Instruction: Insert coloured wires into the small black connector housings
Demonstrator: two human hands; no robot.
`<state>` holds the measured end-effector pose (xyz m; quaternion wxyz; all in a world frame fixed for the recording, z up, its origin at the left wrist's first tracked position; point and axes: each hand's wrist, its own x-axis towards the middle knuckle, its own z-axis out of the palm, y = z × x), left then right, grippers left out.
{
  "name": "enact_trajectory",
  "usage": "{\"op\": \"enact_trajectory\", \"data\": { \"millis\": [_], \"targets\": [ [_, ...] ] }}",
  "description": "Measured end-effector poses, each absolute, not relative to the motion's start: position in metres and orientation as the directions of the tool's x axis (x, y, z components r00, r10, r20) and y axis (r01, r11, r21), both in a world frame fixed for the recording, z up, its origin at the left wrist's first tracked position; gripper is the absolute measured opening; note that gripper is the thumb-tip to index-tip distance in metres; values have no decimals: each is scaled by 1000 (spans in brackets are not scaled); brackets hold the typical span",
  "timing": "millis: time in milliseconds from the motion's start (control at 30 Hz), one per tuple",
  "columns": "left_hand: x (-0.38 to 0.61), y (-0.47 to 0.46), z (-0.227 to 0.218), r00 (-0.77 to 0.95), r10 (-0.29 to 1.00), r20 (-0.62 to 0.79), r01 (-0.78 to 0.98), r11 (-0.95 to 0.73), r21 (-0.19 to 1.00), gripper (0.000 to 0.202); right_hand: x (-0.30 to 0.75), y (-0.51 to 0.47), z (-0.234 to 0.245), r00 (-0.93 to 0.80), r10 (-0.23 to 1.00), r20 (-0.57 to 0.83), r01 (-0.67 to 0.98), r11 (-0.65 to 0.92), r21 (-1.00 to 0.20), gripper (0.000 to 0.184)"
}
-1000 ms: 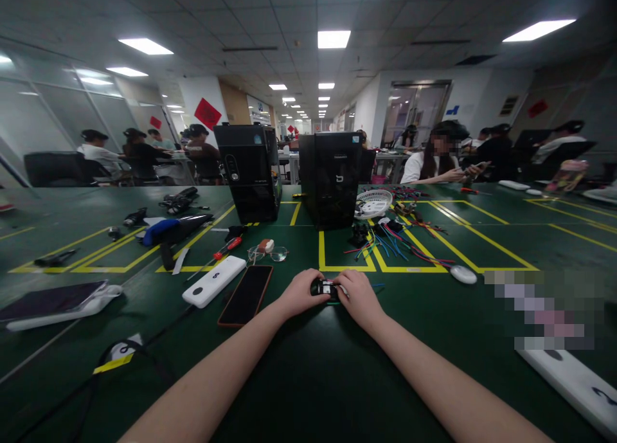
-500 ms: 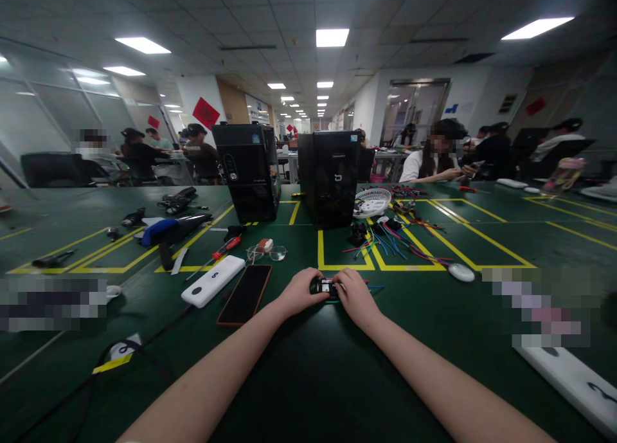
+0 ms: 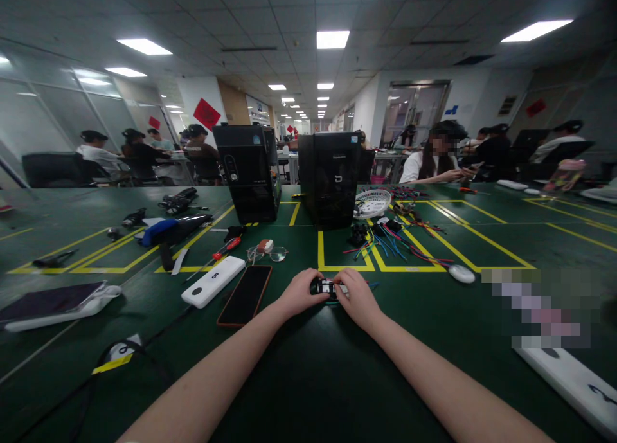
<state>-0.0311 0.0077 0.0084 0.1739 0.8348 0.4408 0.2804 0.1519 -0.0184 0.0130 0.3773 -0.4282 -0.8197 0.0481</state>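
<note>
Low over the green table, a small black part with a white and silver middle sits between my two hands. My left hand has its thumb and fingers closed on the part's left end. Around the right end, my right hand is closed with thumb and fingertips. A short blue wire shows beyond my right fingers, and some green shows below the part. The fingers cover much of it, so its exact kind cannot be made out.
Two black computer towers stand ahead. Loose coloured wires and a white basket lie right of them. A phone, white power bank, glasses and red screwdriver lie left. Another person sits across.
My right fingers have shifted slightly on the black part, and its white and silver middle shows a little differently. Less wire shows to the right. Both arms stay nearly in place.
</note>
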Motion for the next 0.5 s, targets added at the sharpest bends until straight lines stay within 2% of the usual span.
{"op": "enact_trajectory", "data": {
  "millis": [167, 267, 500],
  "targets": [
    [-30, 8, 8, 448, 834, 322, 634, -551, 542, 28, 146, -25, 13, -522, 689, 502, 630, 709, -317, 12],
    [-30, 8, 8, 448, 838, 312, 637, -544, 546, 30, 147, -25, 13, -473, 705, 529, 647, 685, -333, 11],
    [-31, 8, 8, 451, 835, 315, 641, -549, 537, 32, 148, -15, 11, -288, 761, 582, 648, 602, -466, 13]
  ]
}}
